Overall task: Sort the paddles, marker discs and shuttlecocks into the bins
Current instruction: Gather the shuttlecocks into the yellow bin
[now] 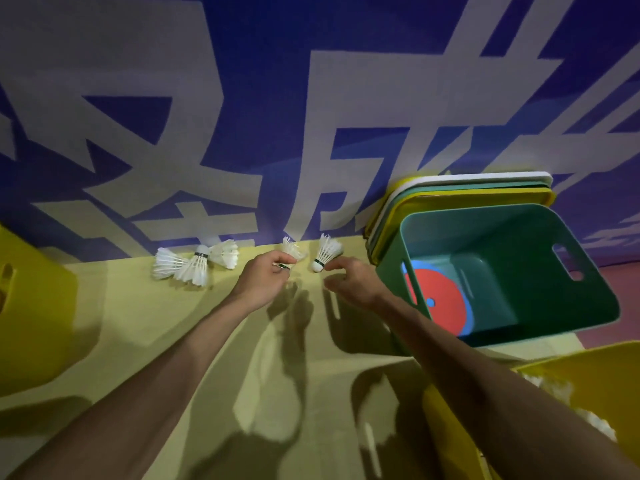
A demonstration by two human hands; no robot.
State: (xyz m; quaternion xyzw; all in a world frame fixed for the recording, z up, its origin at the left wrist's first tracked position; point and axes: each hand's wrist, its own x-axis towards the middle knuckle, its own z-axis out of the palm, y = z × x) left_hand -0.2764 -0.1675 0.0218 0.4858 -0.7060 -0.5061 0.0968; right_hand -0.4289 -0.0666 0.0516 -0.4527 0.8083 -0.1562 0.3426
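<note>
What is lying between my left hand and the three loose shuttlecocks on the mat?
Nothing visible: only bare yellow mat separates the left hand from the three loose shuttlecocks. That hand already pinches a shuttlecock, though.

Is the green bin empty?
No, a red marker disc lies flat on the bottom of the green bin.
</note>
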